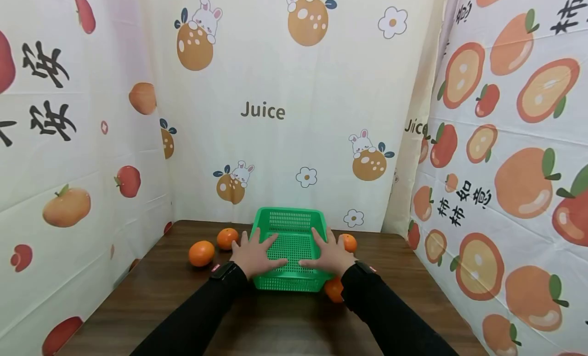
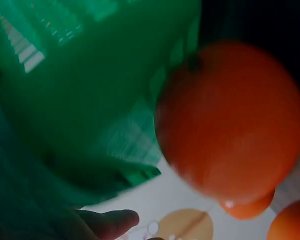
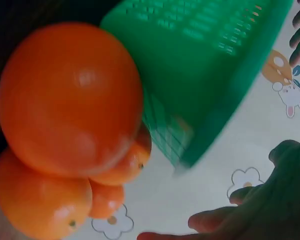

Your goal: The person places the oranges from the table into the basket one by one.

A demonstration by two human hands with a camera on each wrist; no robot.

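A green mesh basket (image 1: pixel 294 220) stands on a dark wooden table (image 1: pixel 275 325). Both hands lie on its mesh with fingers spread and straight, my left hand (image 1: pixel 257 254) on the left half and my right hand (image 1: pixel 327 255) on the right half. Two oranges (image 1: pixel 201 253) (image 1: pixel 227 238) sit left of the basket. Another orange (image 1: pixel 349 242) shows behind my right hand, and one more orange (image 1: pixel 334 289) lies under my right wrist. The left wrist view shows the basket (image 2: pixel 80 90) and a close orange (image 2: pixel 230 120). In the right wrist view are the basket (image 3: pixel 200 65), a large orange (image 3: pixel 70 100) and my right hand (image 3: pixel 250 215).
Fruit-printed cloth walls (image 1: pixel 285 111) close in the table on the left, back and right. Bare tabletop lies in front of the basket, between my black sleeves (image 1: pixel 206 310).
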